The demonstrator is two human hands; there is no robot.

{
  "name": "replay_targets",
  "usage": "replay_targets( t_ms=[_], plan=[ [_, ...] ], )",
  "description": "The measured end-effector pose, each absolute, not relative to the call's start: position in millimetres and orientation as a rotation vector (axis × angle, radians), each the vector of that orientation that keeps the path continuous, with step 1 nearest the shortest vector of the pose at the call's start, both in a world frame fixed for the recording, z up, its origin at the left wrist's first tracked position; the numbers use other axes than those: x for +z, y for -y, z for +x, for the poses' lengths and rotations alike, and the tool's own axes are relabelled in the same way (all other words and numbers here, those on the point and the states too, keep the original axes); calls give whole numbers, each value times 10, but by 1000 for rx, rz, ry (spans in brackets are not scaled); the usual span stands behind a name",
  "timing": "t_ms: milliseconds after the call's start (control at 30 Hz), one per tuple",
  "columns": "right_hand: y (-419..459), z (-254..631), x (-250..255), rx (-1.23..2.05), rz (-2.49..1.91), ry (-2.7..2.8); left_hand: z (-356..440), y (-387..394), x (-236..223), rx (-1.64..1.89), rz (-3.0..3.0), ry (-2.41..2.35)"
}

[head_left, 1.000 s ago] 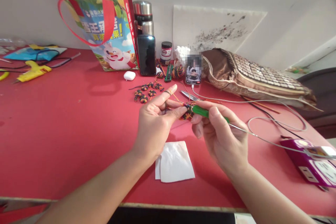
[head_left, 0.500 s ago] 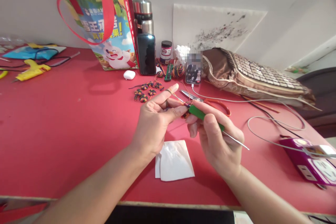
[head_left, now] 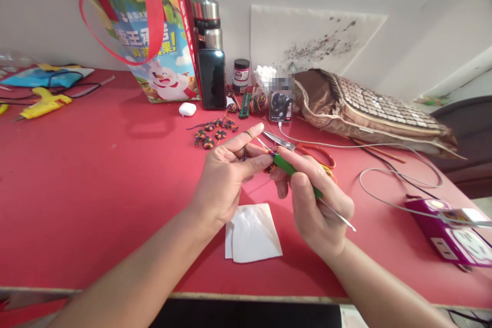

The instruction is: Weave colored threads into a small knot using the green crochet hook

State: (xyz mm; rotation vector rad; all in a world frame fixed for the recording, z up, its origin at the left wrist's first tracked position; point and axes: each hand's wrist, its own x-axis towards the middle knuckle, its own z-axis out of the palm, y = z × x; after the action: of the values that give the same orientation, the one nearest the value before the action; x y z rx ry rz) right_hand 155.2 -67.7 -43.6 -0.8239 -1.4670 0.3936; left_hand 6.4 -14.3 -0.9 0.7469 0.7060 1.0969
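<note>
Over the red table (head_left: 115, 205), the left hand (head_left: 226, 178) pinches multicoloured yarn (head_left: 270, 168); the right hand (head_left: 315, 199) grips a green-handled hook (head_left: 285, 165).

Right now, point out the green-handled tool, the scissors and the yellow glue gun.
Green-handled tool (head_left: 285, 164): head view, on its green handle.
Scissors (head_left: 287, 145): head view, on the metal near the pivot.
Yellow glue gun (head_left: 45, 104): head view, on its yellow body.
</note>
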Motion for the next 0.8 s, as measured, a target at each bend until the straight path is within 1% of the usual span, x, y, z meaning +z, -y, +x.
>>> replay_targets(
  t_ms=[133, 233, 500, 800],
  plan=[
    [670, 1589, -464, 630, -820, 1374, 41, 121, -17, 1102, 771, -718],
    [661, 1600, -461, 713, -813, 1327, 35, 107, -15, 1118, 759, -737],
    [644, 1632, -422, 834, -784, 1238, 18, 88, 14, 1100, 770, -746],
    [620, 1659, -417, 821, -768, 1251, 13, 90, 37, 1087, 781, -777]
  ],
)
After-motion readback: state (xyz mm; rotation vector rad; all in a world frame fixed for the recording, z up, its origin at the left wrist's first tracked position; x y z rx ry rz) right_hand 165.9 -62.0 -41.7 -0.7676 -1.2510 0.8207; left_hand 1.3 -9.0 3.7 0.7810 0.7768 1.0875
